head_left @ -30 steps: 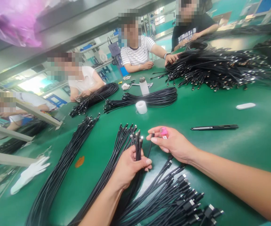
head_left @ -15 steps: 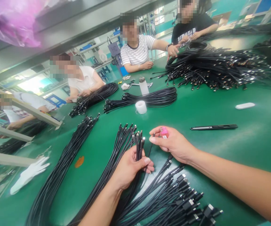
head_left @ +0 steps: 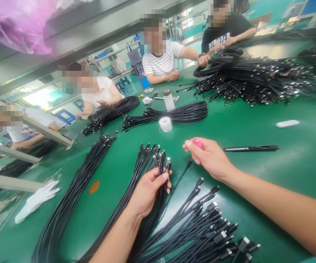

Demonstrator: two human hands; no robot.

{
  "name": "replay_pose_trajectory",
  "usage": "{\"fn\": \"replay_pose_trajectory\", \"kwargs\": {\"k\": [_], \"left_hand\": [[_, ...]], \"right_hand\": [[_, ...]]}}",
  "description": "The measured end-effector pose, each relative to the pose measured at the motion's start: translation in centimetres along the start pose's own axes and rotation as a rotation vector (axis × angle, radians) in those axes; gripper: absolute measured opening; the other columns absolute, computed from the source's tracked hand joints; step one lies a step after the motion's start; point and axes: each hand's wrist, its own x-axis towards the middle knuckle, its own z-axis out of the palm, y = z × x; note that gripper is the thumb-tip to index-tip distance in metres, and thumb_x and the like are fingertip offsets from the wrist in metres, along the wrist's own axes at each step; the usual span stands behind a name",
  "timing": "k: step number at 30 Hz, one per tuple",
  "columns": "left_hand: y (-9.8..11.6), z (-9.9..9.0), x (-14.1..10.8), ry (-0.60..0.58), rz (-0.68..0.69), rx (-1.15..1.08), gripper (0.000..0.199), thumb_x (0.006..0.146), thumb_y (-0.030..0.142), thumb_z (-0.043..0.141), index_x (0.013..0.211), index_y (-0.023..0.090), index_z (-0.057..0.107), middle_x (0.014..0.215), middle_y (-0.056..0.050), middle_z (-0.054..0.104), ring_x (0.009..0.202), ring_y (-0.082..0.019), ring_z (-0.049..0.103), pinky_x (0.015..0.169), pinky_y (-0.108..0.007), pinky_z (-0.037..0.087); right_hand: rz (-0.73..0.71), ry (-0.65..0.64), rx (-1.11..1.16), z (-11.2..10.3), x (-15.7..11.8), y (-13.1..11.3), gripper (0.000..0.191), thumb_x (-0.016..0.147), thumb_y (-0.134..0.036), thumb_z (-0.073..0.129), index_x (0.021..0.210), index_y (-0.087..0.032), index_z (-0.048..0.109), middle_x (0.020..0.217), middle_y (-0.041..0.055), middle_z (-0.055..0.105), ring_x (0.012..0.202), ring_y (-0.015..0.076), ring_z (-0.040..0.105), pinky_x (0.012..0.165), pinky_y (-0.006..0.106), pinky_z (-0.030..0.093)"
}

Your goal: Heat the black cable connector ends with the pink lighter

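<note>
My left hand (head_left: 147, 191) is closed around a bundle of black cables (head_left: 162, 162), their small metal-tipped plugs poking up above the fingers. To its right, my right hand (head_left: 213, 160) is curled with a small pink object (head_left: 198, 143) in it; most of that object is hidden by the fingers. Just below the right hand, a single cable end (head_left: 187, 166) points up and away from the bundle, apart from the fingers. A pile of loose cables (head_left: 202, 223) with plugs fanned out lies below and between both arms.
Another cable bundle (head_left: 75, 193) and a white glove (head_left: 38, 201) lie left. A tape roll (head_left: 165, 125), a bottle (head_left: 169, 100) and a black utility knife (head_left: 252, 148) lie ahead. Coworkers sit opposite by a large cable heap (head_left: 245, 80). A metal shelf (head_left: 72, 33) hangs overhead.
My right hand has let go of the single cable and moved slightly right and up, its fingers curling over the pink object. My left hand keeps the bundle, its fingers closed more tightly.
</note>
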Motion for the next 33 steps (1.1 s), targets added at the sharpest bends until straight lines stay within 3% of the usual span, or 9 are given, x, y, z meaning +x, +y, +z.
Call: {"fn": "replay_pose_trajectory", "kwargs": {"k": [5, 10, 19, 28, 33], "left_hand": [[-0.2, 0.0, -0.1, -0.021, 0.035, -0.022, 0.026, 0.080, 0.028, 0.073, 0.095, 0.012, 0.059, 0.073, 0.000, 0.057, 0.063, -0.010, 0.055, 0.060, -0.024, 0.046], [-0.4, -0.1, -0.1, -0.026, 0.063, 0.019, 0.027, 0.075, 0.024, 0.078, 0.089, 0.013, 0.057, 0.072, 0.000, 0.059, 0.064, -0.010, 0.057, 0.063, -0.024, 0.048], [-0.4, -0.1, -0.1, 0.023, 0.084, 0.035, 0.030, 0.070, 0.022, 0.082, 0.084, 0.013, 0.057, 0.073, 0.002, 0.059, 0.062, -0.008, 0.056, 0.061, -0.021, 0.047], [-0.5, -0.1, -0.3, -0.040, 0.041, -0.026, 0.037, 0.074, 0.026, 0.079, 0.096, 0.014, 0.052, 0.075, -0.004, 0.067, 0.063, -0.015, 0.064, 0.059, -0.026, 0.049], [-0.5, -0.1, -0.3, -0.040, 0.041, -0.035, 0.039, 0.074, 0.026, 0.080, 0.098, 0.014, 0.052, 0.075, -0.004, 0.068, 0.063, -0.015, 0.065, 0.059, -0.026, 0.050]], "right_hand": [[0.076, -0.295, 0.018, 1.2, -1.1, 0.8, 0.032, 0.091, -0.045, 0.054, 0.092, -0.014, 0.063, 0.056, -0.0015, 0.058, 0.047, 0.0100, 0.048, 0.047, 0.022, 0.038], [0.165, -0.415, 0.108, 1.6, -1.6, 1.4, 0.027, 0.089, -0.038, 0.057, 0.100, -0.013, 0.061, 0.052, -0.0033, 0.057, 0.044, 0.0104, 0.050, 0.045, 0.022, 0.041], [0.159, -0.445, 0.179, 1.7, -1.7, 1.0, 0.020, 0.086, -0.031, 0.059, 0.094, -0.013, 0.062, 0.077, 0.0016, 0.064, 0.049, 0.0073, 0.054, 0.043, 0.020, 0.042], [0.174, -0.459, 0.172, 1.6, -1.7, 1.0, 0.022, 0.085, -0.030, 0.060, 0.098, -0.013, 0.063, 0.079, 0.0015, 0.063, 0.050, 0.0070, 0.053, 0.042, 0.019, 0.038], [0.154, -0.445, 0.169, 1.7, -1.8, 1.0, 0.027, 0.086, -0.035, 0.061, 0.101, -0.013, 0.064, 0.072, -0.0003, 0.061, 0.054, 0.0092, 0.053, 0.049, 0.023, 0.044]]}}
